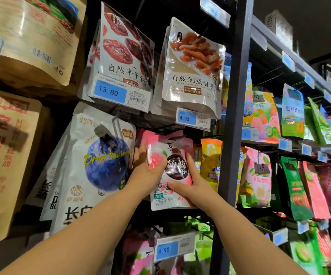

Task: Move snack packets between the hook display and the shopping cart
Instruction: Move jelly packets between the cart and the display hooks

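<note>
A pink and white snack packet (177, 153) with a dark round label hangs at the front of a stack on a hook in the middle of the display. My left hand (146, 166) grips its left edge, fingers behind the packet and thumb on its front. My right hand (188, 183) holds the lower right part, thumb across the front and index finger up along the right edge. The hook itself is hidden behind the packet's top. No shopping cart is in view.
A large dried blueberry bag (101, 161) hangs just left of my left hand. Dried fruit packets (192, 72) and price tags (192, 118) hang above. A dark upright post (234, 135) stands right of the packet, with colourful packets (291, 114) beyond. More pink packets (138, 253) hang below.
</note>
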`<state>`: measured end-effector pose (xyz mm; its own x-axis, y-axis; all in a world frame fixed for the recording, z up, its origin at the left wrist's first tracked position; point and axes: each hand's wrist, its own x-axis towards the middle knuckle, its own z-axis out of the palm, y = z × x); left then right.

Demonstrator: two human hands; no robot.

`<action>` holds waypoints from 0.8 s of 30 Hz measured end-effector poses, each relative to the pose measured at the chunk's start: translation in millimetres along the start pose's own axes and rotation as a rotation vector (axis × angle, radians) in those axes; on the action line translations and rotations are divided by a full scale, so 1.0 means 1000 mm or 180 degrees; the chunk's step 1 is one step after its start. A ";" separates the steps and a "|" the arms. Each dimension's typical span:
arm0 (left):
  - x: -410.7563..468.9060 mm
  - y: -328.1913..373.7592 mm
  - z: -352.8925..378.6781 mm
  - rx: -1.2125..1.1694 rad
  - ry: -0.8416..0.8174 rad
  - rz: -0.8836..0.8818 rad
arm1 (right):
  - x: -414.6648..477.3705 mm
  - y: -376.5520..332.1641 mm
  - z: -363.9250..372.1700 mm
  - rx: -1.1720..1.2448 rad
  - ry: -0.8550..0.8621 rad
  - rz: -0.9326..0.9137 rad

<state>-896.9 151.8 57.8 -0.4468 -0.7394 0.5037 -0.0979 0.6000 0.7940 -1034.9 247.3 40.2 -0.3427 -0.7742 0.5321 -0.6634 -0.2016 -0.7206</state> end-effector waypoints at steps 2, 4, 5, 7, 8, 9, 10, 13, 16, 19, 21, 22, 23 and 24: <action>-0.005 -0.002 0.002 -0.0152 0.0053 -0.0084 | -0.008 0.000 0.000 -0.0026 0.0100 -0.0070; -0.009 -0.004 0.006 -0.0046 0.0095 -0.0080 | -0.016 0.000 0.000 -0.0061 0.0235 -0.0113; -0.012 -0.003 0.007 0.0053 0.0135 -0.0023 | -0.019 -0.001 0.000 -0.0072 0.0304 -0.0108; -0.020 -0.004 0.008 0.0167 0.0194 0.0105 | -0.026 -0.003 0.002 -0.0111 0.0393 -0.0113; -0.024 -0.004 0.008 0.0163 0.0183 0.0144 | -0.028 -0.004 0.003 -0.0134 0.0408 -0.0123; -0.029 -0.003 0.008 0.0143 0.0134 0.0136 | -0.031 -0.005 0.004 -0.0188 0.0449 -0.0120; -0.033 -0.004 0.009 0.0128 0.0086 0.0103 | -0.034 -0.006 0.005 -0.0263 0.0500 -0.0093; -0.047 -0.009 0.011 0.0147 -0.0038 -0.0048 | -0.044 -0.010 0.006 -0.0519 0.0547 -0.0100; -0.066 -0.014 0.010 0.0156 -0.0135 -0.0070 | -0.056 -0.016 0.007 -0.0659 0.0647 -0.0230; -0.084 -0.017 0.008 0.0164 -0.0228 0.0035 | -0.063 -0.015 0.010 -0.0743 0.0706 -0.0289; -0.095 -0.018 0.007 0.0123 -0.0241 0.0188 | -0.067 -0.014 0.013 -0.0763 0.0730 -0.0264; -0.101 -0.019 0.008 0.0118 -0.0242 0.0244 | -0.071 -0.013 0.014 -0.0757 0.0742 -0.0255; -0.106 -0.020 0.008 0.0146 -0.0237 0.0276 | -0.075 -0.014 0.015 -0.0751 0.0754 -0.0250; -0.111 -0.023 0.010 0.0187 -0.0240 0.0284 | -0.079 -0.014 0.016 -0.0750 0.0781 -0.0249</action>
<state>-853.9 223.5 -19.7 -0.5215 -0.6586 0.5425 -0.1058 0.6807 0.7248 -987.7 301.9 0.8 -0.4155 -0.5890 0.6932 -0.8195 -0.0884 -0.5663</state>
